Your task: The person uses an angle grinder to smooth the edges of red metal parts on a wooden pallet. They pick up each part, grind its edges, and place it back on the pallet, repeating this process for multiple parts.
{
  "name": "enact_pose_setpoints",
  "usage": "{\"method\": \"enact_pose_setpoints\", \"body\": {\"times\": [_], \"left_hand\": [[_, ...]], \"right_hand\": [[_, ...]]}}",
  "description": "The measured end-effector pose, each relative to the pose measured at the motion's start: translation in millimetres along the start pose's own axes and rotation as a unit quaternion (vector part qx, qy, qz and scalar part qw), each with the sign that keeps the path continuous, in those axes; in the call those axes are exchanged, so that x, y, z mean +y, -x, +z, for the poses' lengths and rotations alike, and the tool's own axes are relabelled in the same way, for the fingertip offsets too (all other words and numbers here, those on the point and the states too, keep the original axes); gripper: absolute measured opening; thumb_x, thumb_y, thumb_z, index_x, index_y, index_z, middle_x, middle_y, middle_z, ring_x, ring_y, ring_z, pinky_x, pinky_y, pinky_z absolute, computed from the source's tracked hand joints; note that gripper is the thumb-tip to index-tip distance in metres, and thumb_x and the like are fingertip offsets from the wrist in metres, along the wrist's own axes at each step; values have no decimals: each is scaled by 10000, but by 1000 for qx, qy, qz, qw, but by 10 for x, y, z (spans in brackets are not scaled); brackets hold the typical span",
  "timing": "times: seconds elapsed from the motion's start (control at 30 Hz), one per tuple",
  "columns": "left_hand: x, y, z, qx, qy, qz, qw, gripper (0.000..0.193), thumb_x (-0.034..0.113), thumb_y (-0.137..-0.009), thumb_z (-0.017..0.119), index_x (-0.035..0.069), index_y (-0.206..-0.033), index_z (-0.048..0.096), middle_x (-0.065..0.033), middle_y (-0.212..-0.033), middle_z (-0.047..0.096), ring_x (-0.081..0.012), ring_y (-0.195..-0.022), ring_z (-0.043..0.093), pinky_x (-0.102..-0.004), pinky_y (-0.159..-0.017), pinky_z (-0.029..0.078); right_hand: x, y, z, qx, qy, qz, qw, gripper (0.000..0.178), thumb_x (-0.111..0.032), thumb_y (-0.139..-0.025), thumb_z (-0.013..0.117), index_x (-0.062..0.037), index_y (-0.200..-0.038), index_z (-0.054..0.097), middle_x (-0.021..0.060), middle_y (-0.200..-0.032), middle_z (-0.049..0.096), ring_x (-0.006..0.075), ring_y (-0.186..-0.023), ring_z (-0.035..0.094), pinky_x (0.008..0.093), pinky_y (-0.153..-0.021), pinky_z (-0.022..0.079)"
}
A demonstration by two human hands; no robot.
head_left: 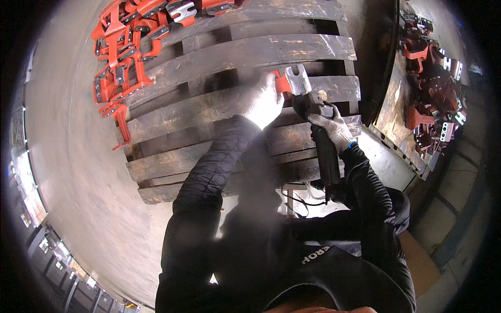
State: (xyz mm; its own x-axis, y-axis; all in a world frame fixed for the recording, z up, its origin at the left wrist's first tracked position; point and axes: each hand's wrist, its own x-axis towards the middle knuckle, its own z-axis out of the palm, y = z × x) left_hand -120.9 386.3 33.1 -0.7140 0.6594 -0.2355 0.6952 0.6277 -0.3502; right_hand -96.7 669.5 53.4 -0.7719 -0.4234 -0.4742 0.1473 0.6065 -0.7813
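My left hand (259, 104), in a white glove, is closed on a bracket (297, 81) with a red body and a bare silver forked end pointing right. My gloved right hand (334, 129) is wrapped around a black angle grinder (326, 159), whose body hangs down toward my lap. The grinder's head lies right against the near side of the forked end; whether they touch I cannot tell. Both hands are above a dark slatted wooden pallet (250, 52). Glare whitens my left glove and hides its fingers in part.
Several red brackets (119, 65) are heaped along the pallet's far left edge, some overhanging it. To the right, a wooden platform (392, 107) bears a pile of dark red and silver parts (430, 86). Cables (308, 202) run below the grinder near my knees.
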Motion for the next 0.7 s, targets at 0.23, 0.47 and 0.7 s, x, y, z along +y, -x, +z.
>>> {"method": "enact_pose_setpoints", "body": {"times": [0.23, 0.47, 0.7], "left_hand": [[89, -36, 139, 68, 85, -97, 989, 255, 161, -962, 567, 21, -1161, 641, -71, -896, 702, -265, -888, 634, -481, -938, 396], [-77, -47, -169, -13, 289, -139, 947, 279, 185, -967, 561, 7, -1168, 638, -110, -885, 703, -292, -869, 646, -496, -928, 409], [-75, -14, -164, 70, 53, -29, 996, 245, 171, -952, 573, -3, -1094, 672, -131, -928, 713, -338, -937, 646, -489, -956, 420]], "right_hand": [[-43, 55, 354, 228, 54, 1, 972, 904, -294, -750, 940, -104, -1479, 440, 175, -1107, 732, 279, -958, 743, 391, -846, 616], [-169, -7, 410, 167, 79, 57, 981, 936, -343, -727, 937, -172, -1510, 455, 168, -1255, 714, 305, -1133, 715, 399, -969, 570], [35, -14, 218, 221, 72, 75, 970, 951, -272, -734, 935, -161, -1529, 426, 171, -1306, 691, 296, -1159, 701, 385, -988, 559]]}}
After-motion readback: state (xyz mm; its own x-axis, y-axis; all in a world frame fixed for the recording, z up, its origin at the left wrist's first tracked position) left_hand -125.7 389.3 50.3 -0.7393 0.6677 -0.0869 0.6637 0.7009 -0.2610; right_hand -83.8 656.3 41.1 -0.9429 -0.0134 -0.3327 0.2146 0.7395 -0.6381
